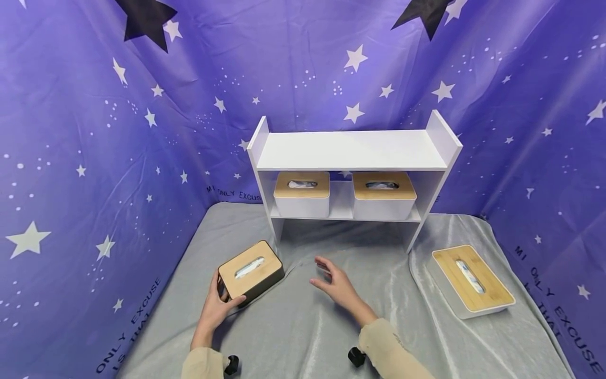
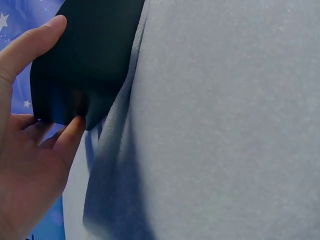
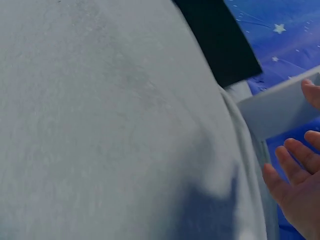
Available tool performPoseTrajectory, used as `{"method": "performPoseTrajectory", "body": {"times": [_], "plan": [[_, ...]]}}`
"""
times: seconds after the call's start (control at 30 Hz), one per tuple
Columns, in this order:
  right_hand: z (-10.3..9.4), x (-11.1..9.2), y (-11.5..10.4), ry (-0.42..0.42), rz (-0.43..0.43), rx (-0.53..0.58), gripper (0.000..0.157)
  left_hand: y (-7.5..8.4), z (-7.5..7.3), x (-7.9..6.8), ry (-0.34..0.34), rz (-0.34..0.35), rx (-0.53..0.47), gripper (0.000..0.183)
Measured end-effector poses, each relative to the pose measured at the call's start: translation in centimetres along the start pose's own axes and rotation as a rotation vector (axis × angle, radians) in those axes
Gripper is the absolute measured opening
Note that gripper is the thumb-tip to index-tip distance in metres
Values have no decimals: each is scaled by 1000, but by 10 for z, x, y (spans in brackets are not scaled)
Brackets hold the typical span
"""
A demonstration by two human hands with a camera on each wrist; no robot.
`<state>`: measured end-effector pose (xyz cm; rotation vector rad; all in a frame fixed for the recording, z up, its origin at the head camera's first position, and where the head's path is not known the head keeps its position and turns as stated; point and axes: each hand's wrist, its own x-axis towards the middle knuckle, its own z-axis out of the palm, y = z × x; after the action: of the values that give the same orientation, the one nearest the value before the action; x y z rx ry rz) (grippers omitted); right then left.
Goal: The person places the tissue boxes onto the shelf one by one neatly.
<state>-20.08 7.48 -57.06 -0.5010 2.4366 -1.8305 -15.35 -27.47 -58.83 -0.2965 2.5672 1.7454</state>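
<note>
A black tissue box with a wooden lid stands at an angle on the grey cloth, left of the middle in the head view. My left hand grips its near left corner, thumb on the front side and fingers round the left side. In the left wrist view the thumb and fingertips touch the dark wall of the box. To the right of the box, apart from it, my right hand hovers with relaxed fingers and holds nothing. The right wrist view shows these fingers spread loosely beside the cloth.
At the back stands a white shelf. Its lower board carries a white tissue box on the left and another white tissue box on the right, both wooden-lidded. A third white tissue box lies on the cloth at the right.
</note>
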Motion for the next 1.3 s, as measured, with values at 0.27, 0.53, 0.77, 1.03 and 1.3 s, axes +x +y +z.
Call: {"method": "performPoseTrajectory", "body": {"times": [0.27, 0.53, 0.77, 1.03, 1.3], "plan": [[29, 12, 3, -135, -60, -55, 64, 0, 2, -3, 9, -19, -11, 124], [53, 25, -2, -226, -80, -110, 69, 0, 7, -10, 32, 0, -55, 118], [66, 33, -5, -325, 22, -62, 77, -2, 12, -11, 84, 4, -72, 114], [69, 32, -5, -315, 23, 55, 74, 2, 13, -11, 76, -39, -62, 110], [66, 27, -10, -246, -33, 101, 67, 13, 10, -14, 80, -27, -49, 109]]}}
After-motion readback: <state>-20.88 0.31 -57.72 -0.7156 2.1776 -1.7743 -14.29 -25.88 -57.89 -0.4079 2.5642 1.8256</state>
